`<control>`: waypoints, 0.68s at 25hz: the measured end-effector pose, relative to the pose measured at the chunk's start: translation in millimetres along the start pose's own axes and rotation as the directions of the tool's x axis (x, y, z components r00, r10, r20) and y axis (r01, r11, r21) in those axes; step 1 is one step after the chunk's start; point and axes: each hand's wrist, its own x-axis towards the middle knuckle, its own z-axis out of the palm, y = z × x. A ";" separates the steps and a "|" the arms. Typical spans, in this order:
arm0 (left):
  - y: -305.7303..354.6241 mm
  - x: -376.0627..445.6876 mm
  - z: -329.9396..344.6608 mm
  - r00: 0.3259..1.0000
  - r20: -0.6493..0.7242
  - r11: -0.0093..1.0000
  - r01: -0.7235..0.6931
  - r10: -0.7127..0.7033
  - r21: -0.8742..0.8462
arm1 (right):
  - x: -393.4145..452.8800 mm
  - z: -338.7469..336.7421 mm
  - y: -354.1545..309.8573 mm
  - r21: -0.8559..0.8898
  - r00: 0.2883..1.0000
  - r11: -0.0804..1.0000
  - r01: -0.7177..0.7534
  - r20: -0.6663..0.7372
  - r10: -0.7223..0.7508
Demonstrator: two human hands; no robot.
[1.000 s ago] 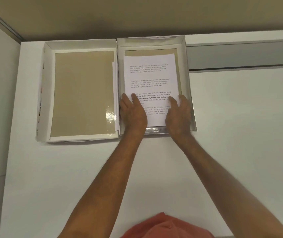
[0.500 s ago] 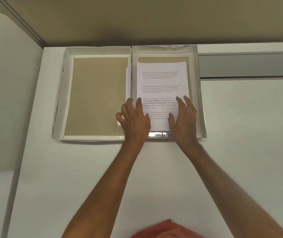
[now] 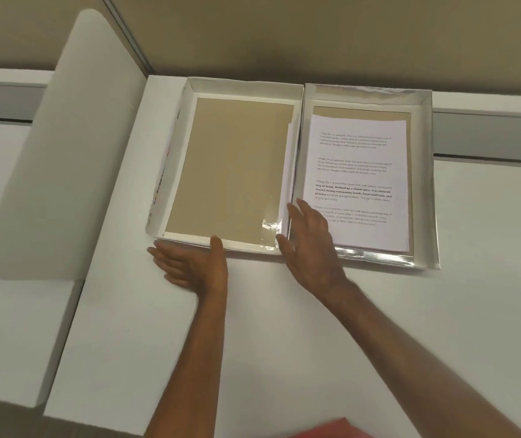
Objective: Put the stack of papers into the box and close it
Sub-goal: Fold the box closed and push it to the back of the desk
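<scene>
My single head-worn wide-angle view looks forward and down from above the white desk, close over both forearms; the open box lies just beyond the fingertips, the tan wall farther past them.

Right hand hides the stack of papers' near-left corner.

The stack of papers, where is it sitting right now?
In the head view the stack of papers lies flat inside the right-hand tray of the open box, right of the empty lid half, with the right hand at its near-left corner.
</scene>
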 end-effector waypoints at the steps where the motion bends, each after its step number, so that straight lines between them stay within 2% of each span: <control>1: -0.1 -2.1 0.9 0.997 0.045 0.998 0.063 -0.062 -0.025 | -1.3 1.5 -0.4 -0.029 1.000 1.000 0.005 0.006 -0.005; 3: 7.1 -6.0 3.5 0.988 0.128 0.996 0.091 -0.089 -0.011 | -1.2 0.5 1.0 -0.059 1.000 0.998 0.013 -0.014 -0.013; 5: 22.8 -24.5 -2.2 0.986 0.166 0.997 0.007 0.006 -0.081 | -13.1 -18.9 2.4 -0.069 0.996 0.998 0.003 -0.094 -0.009; 9: 37.9 -44.7 -6.3 0.995 0.086 0.958 -0.017 0.043 -0.286 | -12.9 -19.0 5.9 -0.102 0.995 0.994 0.032 -0.095 -0.042; 11: 39.3 -60.4 -11.1 0.988 0.062 0.860 -0.092 0.142 -0.501 | -15.6 -18.1 7.0 -0.105 0.994 0.993 0.045 -0.099 -0.055; 13: 41.6 -70.8 -14.7 0.978 0.073 0.727 -0.095 0.197 -0.680 | -14.7 -18.2 8.0 -0.100 0.994 0.994 0.052 -0.090 -0.062; 15: 43.6 -74.6 -17.8 0.975 0.090 0.658 -0.067 0.202 -0.750 | -12.7 -16.3 9.7 -0.061 0.998 0.997 0.037 -0.044 -0.040; 17: 43.3 -81.1 -22.1 0.965 0.088 0.634 -0.093 0.248 -0.767 | -14.4 -14.5 11.5 0.027 1.000 1.000 -0.001 -0.008 0.001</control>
